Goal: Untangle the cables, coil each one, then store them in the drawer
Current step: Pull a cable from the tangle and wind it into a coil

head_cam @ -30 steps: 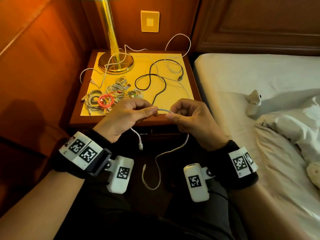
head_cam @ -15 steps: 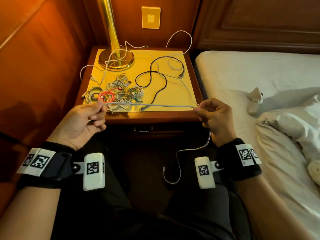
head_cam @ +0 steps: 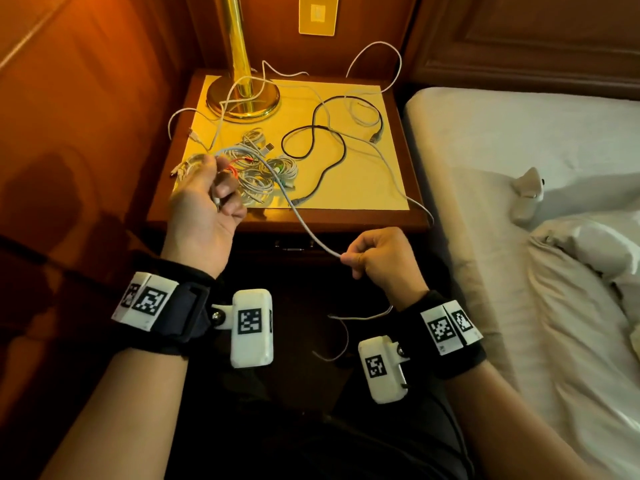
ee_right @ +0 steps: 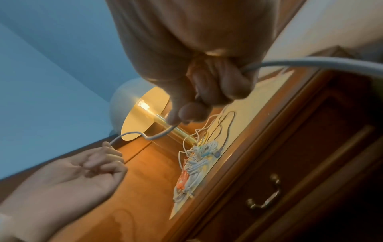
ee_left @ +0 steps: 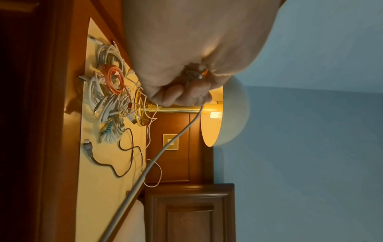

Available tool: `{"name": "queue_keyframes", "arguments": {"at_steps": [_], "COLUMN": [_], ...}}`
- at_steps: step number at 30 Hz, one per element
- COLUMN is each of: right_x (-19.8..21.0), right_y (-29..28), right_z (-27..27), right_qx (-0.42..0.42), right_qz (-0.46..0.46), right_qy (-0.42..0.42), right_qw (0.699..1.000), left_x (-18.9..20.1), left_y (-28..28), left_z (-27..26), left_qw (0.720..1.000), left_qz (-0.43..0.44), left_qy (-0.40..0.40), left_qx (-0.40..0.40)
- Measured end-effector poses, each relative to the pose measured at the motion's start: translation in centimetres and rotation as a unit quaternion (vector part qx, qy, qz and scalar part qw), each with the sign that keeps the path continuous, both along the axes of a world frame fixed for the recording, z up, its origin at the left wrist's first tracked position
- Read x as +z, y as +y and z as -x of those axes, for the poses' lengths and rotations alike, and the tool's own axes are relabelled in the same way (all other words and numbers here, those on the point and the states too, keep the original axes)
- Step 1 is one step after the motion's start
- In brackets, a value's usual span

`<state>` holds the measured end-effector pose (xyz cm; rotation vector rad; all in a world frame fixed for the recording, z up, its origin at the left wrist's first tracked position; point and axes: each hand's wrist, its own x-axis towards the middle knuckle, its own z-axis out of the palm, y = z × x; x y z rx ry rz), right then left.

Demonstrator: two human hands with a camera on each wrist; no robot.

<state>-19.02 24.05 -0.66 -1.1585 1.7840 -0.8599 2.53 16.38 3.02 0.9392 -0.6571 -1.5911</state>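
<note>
**Q:** What room and surface are shown?

**A:** A wood-panelled bedroom corner. A wooden nightstand [head_cam: 408, 188] with a yellow top stands against the far wall, between a panelled wall on the left and a bed [head_cam: 519, 202] with white sheets on the right. A brass lamp [head_cam: 242, 95] stands at the far left of the top, lit; a yellow wall plate [head_cam: 317, 13] sits on the wall behind it. The drawer [ee_right: 306, 163] in the nightstand front is closed, its metal handle [ee_right: 267, 196] visible from my right wrist.

**Q:** Where are the cables?

**A:** A pile of coiled white cables [head_cam: 259, 171], with an orange cable [ee_left: 114, 80] among them, lies at the near left of the top. A black cable [head_cam: 322, 143] snakes loosely across the middle, and thin white cables [head_cam: 374, 64] loop toward the far edge and off the right side.

**Q:** And your hands?

**A:** My left hand [head_cam: 204, 209] is raised over the near left edge, fingers curled round one end of a grey-white cable [head_cam: 298, 213]. The cable runs down and right to my right hand [head_cam: 377, 261], which is closed round it in front of the drawer. The remainder hangs below my right wrist.
</note>
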Motion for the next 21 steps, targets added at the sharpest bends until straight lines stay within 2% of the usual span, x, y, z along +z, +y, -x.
{"name": "queue_keyframes", "arguments": {"at_steps": [4, 7, 11, 15, 19, 21], "right_x": [0.9, 1.3, 1.0, 0.7, 0.9, 1.0], "right_y": [0.7, 0.8, 0.4, 0.3, 0.5, 0.4], "right_z": [-1.0, -1.5, -1.9, -2.1, -2.8, -3.2], "right_qx": [0.119, 0.142, 0.089, 0.039, -0.009, -0.026], "right_qz": [-0.011, 0.008, 0.033, 0.053, 0.073, 0.073], "right_qy": [-0.111, -0.172, -0.193, -0.214, -0.277, -0.278], "right_qw": [0.987, 0.975, 0.977, 0.975, 0.958, 0.958], "left_x": [-1.0, -2.0, -3.4, -4.9, -6.6, -7.2], "left_y": [0.3, 1.0, 1.9, 2.9, 4.1, 4.6], "left_z": [0.9, 1.8, 2.9, 3.2, 3.4, 3.5], "left_qw": [0.998, 0.995, 0.992, 0.982, 0.982, 0.982], "left_qz": [0.008, 0.015, 0.01, 0.014, 0.011, -0.008], "left_qy": [-0.04, -0.069, -0.091, -0.177, -0.17, -0.17], "left_qx": [-0.04, -0.064, -0.082, -0.071, -0.081, -0.084]}}
